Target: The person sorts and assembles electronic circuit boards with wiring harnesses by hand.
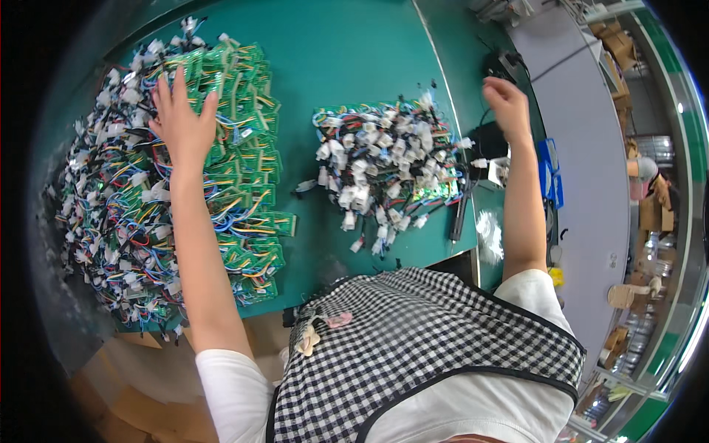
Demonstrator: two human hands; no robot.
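My left hand (182, 131) lies with its fingers spread on a large stack of green circuit boards (252, 260), whose colored wires and white plugs trail off to the left. Off to the right, my right hand (508, 111) is raised with its fingers curled together. What it holds, if anything, is hidden. A black object (501, 65) with a cable sits just beyond those fingers. Between my hands, a smaller heap of wired circuit boards (384, 151) rests on the green table mat (325, 55), its white connectors piled on top.
A dark stick-shaped tool (459, 218) lies right of the smaller heap, with a clear plastic bag (489, 235) beyond it. Blue bins (550, 173) stand at the right. Shelving (668, 221) with boxes runs along the far right. Cardboard (159, 410) is below the table at left.
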